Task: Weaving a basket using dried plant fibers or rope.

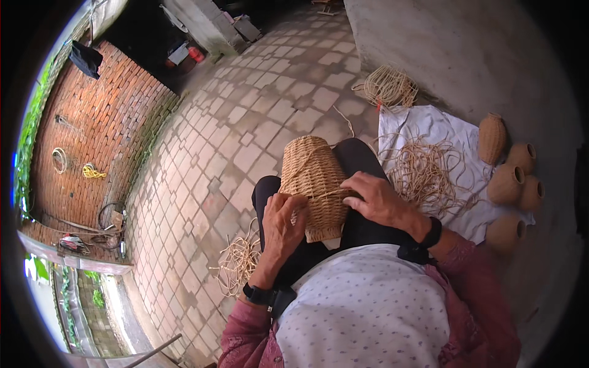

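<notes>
A tan woven basket [310, 172], wide-bodied with a narrower end toward me, rests on my lap between my dark-trousered legs. My left hand [284, 224] grips its lower left side with curled fingers. My right hand [380, 199] is at its right side, thumb and index finger closed on a pale cord [331, 194] that lies across the weave. Loose strands [236, 260] are heaped on the paving left of my legs, and a larger tangle [423, 175] lies on a white cloth [466, 121] to my right.
Several woven baskets [503, 184] sit at the right by a grey wall [454, 49]. A coil of cord [386, 86] lies beside the cloth. A brick wall [92, 129] with hanging coils lines the left. A rod [153, 351] crosses the lower left. A pillar [202, 21] stands at the back.
</notes>
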Available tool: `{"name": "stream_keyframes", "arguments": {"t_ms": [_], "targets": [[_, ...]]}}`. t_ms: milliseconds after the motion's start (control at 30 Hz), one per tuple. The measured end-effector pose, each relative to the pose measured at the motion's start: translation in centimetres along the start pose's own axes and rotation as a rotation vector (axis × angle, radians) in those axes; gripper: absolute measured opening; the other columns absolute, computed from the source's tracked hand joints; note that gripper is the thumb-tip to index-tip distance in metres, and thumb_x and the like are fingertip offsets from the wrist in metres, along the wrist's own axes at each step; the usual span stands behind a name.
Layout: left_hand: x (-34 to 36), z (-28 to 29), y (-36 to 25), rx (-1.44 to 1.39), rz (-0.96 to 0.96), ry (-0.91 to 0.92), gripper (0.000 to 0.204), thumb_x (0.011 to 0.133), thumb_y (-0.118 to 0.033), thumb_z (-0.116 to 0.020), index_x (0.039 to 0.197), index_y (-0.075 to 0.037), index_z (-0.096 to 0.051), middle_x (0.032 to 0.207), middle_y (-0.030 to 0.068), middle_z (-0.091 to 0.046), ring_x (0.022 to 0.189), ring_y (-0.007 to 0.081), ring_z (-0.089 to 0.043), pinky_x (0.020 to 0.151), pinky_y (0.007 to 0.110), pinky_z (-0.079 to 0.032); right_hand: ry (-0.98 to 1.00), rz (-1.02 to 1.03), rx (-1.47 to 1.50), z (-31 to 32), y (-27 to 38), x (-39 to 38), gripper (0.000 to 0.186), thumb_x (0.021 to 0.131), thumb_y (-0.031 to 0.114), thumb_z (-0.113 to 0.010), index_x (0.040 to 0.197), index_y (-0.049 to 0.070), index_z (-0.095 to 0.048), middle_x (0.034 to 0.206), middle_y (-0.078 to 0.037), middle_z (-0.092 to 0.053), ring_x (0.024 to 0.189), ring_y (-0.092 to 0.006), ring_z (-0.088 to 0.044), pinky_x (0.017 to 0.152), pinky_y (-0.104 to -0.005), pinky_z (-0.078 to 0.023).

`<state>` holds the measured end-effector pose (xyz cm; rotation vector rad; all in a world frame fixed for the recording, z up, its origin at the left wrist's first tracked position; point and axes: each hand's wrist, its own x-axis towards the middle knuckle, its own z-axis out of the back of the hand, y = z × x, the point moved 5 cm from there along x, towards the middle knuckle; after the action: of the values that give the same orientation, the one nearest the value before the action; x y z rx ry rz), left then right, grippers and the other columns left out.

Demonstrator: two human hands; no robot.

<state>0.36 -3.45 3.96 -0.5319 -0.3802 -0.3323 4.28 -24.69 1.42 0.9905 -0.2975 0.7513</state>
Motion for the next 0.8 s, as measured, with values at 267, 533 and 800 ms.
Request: {"name": "stream_keyframes", "arguments": {"t_ms": [267,533,800], "targets": [[0.3,-0.6,-2.6,0.113,-0.156,0.003,0.021,0.076,-0.007,-0.071,0.096,-0.012,-0.07,0.091,0.0068,-0.057,0.086,0.026,-0.055,0.075,0.039,-0.042,0.052,-0.417,0.073,-2.5,-2.7,0.0,0.014,0.082,0.013,-0.068,0.078,0.002,-0.061,0.067,-0.015,-0.062,0.065,-0.0332,-0.064,0.06,-0.0403,-0.05],[1.6,-1.7,-3.9,0.229,-0.314,0.13,0.027,0.078,-0.015,-0.071,0.104,-0.02,-0.072,0.088,0.0033,-0.053,0.084,0.0229,-0.052,0.071,0.038,-0.035,0.071,-0.481,0.011,-2.5,-2.7,0.4,0.015,0.08,0.017,-0.066,0.076,0.003,-0.063,0.07,-0.015,-0.065,0.066,-0.0338,-0.066,0.059,-0.0398,-0.049],[2.4,-2.6,-4.4,0.383,-0.393,0.154,0.018,0.077,-0.021,-0.071,0.095,-0.02,-0.068,0.083,0.0018,-0.049,0.081,0.0208,-0.051,0.069,0.038,-0.033,0.086,-0.418,0.008,-2.9,-3.3,0.8,0.012,0.079,0.014,-0.066,0.078,0.003,-0.062,0.072,-0.015,-0.065,0.069,-0.034,-0.066,0.062,-0.0409,-0.051]]}}
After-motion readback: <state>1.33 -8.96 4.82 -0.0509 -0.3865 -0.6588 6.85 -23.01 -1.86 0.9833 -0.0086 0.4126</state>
